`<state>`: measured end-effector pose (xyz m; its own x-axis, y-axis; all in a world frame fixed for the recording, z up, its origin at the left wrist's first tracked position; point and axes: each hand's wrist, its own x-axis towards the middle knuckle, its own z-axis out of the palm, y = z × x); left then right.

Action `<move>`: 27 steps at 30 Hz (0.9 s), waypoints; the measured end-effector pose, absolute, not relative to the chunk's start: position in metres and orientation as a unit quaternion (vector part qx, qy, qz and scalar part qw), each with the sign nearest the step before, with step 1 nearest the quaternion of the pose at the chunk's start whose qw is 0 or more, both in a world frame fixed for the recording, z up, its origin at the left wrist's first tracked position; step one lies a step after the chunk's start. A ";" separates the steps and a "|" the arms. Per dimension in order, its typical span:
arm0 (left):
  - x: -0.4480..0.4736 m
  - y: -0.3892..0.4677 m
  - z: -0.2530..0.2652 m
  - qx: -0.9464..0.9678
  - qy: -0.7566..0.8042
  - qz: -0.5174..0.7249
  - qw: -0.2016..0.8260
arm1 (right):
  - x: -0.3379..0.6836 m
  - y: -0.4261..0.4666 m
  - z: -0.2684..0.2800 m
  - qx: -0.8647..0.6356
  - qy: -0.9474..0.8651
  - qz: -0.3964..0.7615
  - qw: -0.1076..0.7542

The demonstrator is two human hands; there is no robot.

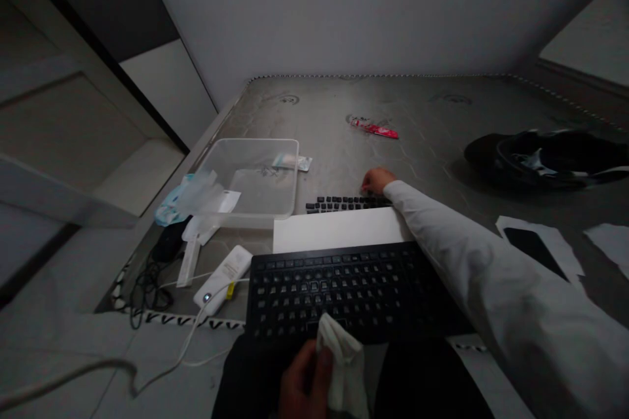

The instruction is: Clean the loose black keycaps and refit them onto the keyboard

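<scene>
Across my knees lies a black keyboard [334,288] whose keycaps are off, so the bare key sockets show. Just in front of it my left hand [307,376] is closed on a white cloth [341,366] between thumb and fingers. My right hand [378,180] reaches forward to the far edge of several loose black keycaps [339,203] laid out in rows on the mat. Its fingers are bent down and pinched together; what they hold, if anything, is too small to name. Between keyboard and keycaps sits a white sheet [339,230].
Left stands a clear plastic box [246,216]. Near it are a blue packet [170,203], a black mouse [170,242] with its cable and a white power bank [223,281]. A red packet [378,129] lies farther back. Rightward are a black helmet-like object [491,157] and a phone [535,252].
</scene>
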<state>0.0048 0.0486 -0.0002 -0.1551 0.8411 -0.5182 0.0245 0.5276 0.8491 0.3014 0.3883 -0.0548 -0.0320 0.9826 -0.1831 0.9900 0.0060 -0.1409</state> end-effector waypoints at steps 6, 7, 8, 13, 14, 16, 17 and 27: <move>0.001 0.051 0.013 0.313 0.611 0.371 0.625 | 0.286 0.346 -0.006 0.652 0.744 -0.079 -0.123; 0.001 0.050 0.011 0.301 0.593 0.373 0.647 | 0.280 0.330 0.005 0.644 0.746 -0.072 -0.154; 0.001 0.049 0.008 0.290 0.575 0.384 0.661 | 0.274 0.312 0.017 0.638 0.748 -0.071 -0.171; -0.002 0.043 -0.006 0.264 0.535 0.435 0.675 | 0.227 0.185 0.068 0.612 0.729 -0.092 -0.291; -0.002 0.041 -0.007 0.264 0.527 0.440 0.678 | 0.216 0.157 0.073 0.610 0.720 -0.113 -0.311; -0.002 0.037 -0.007 0.265 0.515 0.443 0.685 | 0.192 0.106 0.075 0.587 0.709 -0.174 -0.350; -0.002 0.034 -0.006 0.268 0.509 0.444 0.687 | 0.181 0.083 0.073 0.575 0.704 -0.198 -0.366; -0.001 -0.001 0.012 0.415 0.500 0.422 0.632 | 0.136 0.001 0.007 0.592 0.587 -0.310 -0.457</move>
